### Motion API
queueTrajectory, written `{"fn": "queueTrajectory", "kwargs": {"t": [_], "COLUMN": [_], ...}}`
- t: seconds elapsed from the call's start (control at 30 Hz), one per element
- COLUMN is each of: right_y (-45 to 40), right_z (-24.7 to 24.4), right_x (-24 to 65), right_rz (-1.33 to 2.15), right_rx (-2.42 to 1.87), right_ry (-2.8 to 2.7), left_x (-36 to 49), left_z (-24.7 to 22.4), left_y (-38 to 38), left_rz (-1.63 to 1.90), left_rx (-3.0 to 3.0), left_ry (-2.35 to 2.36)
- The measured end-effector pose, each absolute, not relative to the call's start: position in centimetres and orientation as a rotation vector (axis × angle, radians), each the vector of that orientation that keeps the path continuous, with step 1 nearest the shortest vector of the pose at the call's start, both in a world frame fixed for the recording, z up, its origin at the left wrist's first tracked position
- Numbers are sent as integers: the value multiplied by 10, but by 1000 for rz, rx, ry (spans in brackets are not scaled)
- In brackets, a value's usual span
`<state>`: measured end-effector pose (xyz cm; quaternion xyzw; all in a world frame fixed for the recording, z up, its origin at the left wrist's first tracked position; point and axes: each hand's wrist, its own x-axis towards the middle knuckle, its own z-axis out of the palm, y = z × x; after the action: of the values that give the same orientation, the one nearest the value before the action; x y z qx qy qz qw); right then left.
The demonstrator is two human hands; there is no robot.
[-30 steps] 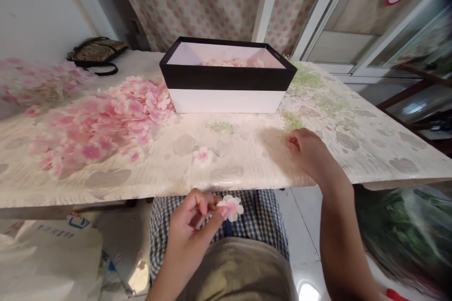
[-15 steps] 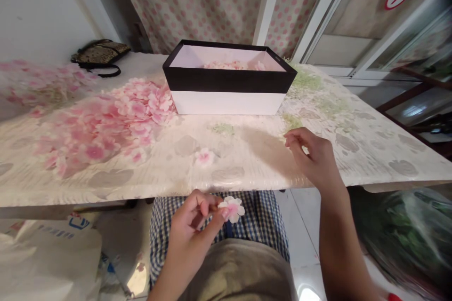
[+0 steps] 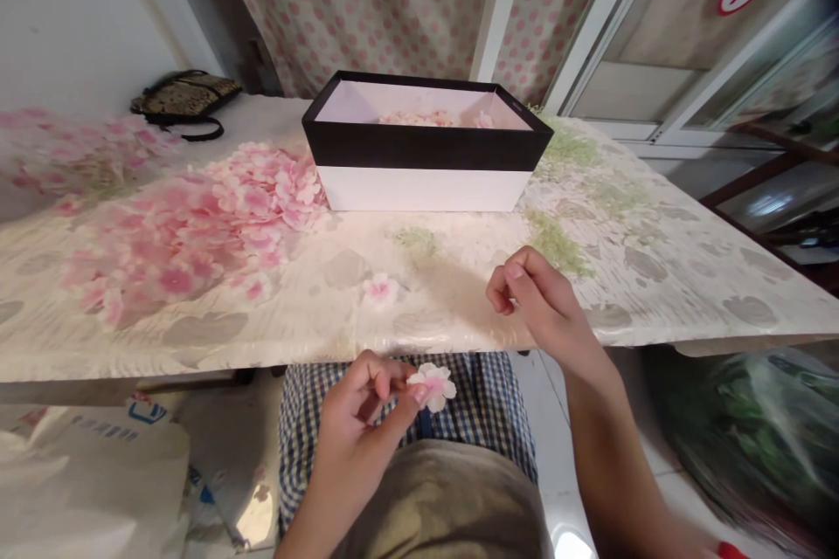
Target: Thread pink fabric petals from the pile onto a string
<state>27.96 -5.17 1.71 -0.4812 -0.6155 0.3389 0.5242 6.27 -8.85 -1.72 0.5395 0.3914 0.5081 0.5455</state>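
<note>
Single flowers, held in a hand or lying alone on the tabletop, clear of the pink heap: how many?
2. One flower is pinched in the left hand; a second flower lies on the table, in front of the box. The curled right hand may hide more.

On our desk (image 3: 315, 319), we see flowers (image 3: 216, 218) left of the box (image 3: 426, 189), sprigs (image 3: 560, 243) right, a bag (image 3: 187, 96) behind the flowers.

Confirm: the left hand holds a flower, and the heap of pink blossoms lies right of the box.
Not quite: in the head view, the heap of pink blossoms lies left of the box. The left hand does hold a flower.
</note>
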Motion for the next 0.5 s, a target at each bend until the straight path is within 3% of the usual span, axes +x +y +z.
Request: {"fn": "queueTrajectory", "kwargs": {"t": [0.5], "right_y": [-54], "right_z": [8], "right_x": [277], "right_rz": [773], "right_rx": [-1127], "right_ry": [-1500], "left_x": [64], "left_z": [-16], "left_y": [-89], "left_rz": [1198], "left_rx": [1290], "left_ry": [973]}}
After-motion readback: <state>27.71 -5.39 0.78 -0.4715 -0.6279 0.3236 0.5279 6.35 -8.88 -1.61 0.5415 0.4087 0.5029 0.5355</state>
